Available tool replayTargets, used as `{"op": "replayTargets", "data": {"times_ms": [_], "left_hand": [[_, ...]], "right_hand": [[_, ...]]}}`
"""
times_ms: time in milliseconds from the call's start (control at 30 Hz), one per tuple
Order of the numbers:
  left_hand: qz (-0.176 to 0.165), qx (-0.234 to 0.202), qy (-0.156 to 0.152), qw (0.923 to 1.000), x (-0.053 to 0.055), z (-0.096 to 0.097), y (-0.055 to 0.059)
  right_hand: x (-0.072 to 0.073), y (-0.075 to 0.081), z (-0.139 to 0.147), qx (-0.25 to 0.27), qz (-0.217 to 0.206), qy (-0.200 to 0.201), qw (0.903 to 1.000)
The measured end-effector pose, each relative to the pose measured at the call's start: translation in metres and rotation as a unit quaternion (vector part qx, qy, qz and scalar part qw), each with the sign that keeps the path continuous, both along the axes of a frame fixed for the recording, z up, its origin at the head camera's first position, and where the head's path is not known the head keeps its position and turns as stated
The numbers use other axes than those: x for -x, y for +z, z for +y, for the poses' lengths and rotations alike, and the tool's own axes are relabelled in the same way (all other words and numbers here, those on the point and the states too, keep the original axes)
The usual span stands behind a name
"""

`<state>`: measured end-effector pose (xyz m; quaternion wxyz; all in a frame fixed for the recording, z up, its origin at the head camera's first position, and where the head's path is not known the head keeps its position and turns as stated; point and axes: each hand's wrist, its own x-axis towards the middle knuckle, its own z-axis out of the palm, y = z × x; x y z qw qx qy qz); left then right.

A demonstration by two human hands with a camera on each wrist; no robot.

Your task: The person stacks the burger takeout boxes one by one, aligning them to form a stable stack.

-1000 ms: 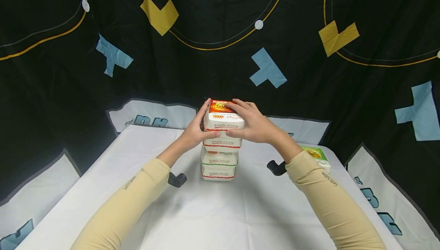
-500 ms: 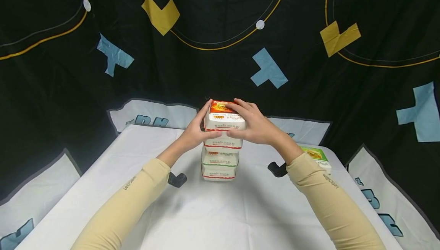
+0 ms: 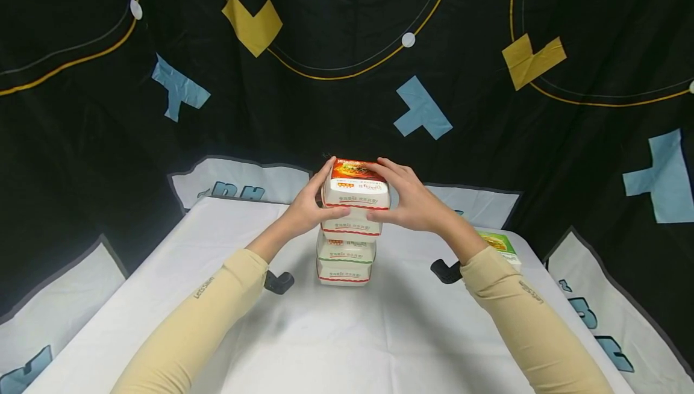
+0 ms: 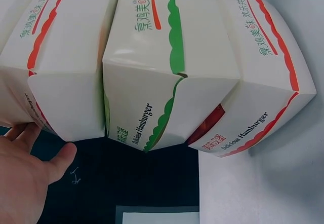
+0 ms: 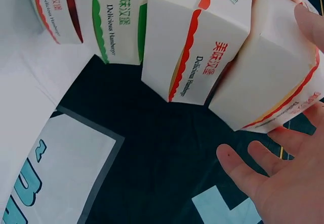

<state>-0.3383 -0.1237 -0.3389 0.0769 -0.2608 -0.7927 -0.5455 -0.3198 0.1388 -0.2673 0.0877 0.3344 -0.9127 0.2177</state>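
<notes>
White hamburger boxes stand in one upright stack at mid-table: a bottom box with red trim (image 3: 345, 273), a green-trimmed box (image 3: 347, 252), a second red-trimmed box (image 3: 352, 226) and a top box with an orange-red lid (image 3: 355, 188). My left hand (image 3: 309, 206) holds the top box by its left side, thumb across the front and fingers at the back. On the right, my right hand (image 3: 416, 202) has its fingers spread; in the right wrist view a gap shows between these fingers (image 5: 235, 168) and the top box, with the thumb (image 5: 310, 26) close to its front.
A green-lidded hamburger box (image 3: 501, 243) lies at the table's right edge, partly behind the right sleeve. Black wrist-camera parts (image 3: 279, 283) stick out beside both forearms. A white cloth (image 3: 347, 340) covers the table, and a black curtain (image 3: 336, 117) hangs behind it.
My right hand has moved a little to the right and come away from the top box's lid and side. The left hand and the stack look the same.
</notes>
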Motion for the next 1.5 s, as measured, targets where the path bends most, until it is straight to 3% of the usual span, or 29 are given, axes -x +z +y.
{"op": "replayTargets", "data": {"times_ms": [367,1167,1233,1433,1500], "left_hand": [[0.003,-0.002,0.007,1.0,0.002,-0.001,-0.001],[-0.008,0.003,0.014,0.9999,0.002,-0.002,0.002],[-0.011,0.007,0.014,0.9998,-0.001,-0.002,0.005],[-0.019,0.013,0.009,0.9997,-0.027,0.001,0.026],[-0.018,0.013,0.008,0.9997,-0.03,0.002,0.029]], "right_hand": [[-0.002,-0.007,0.019,0.01,-0.005,-0.03,0.9995],[0.011,-0.033,0.105,-0.029,-0.031,-0.1,0.9941],[0.012,-0.035,0.11,-0.032,-0.032,-0.102,0.9938],[0.013,-0.042,0.127,-0.038,-0.037,-0.111,0.9923],[0.014,-0.046,0.133,-0.045,-0.039,-0.117,0.9913]]}}
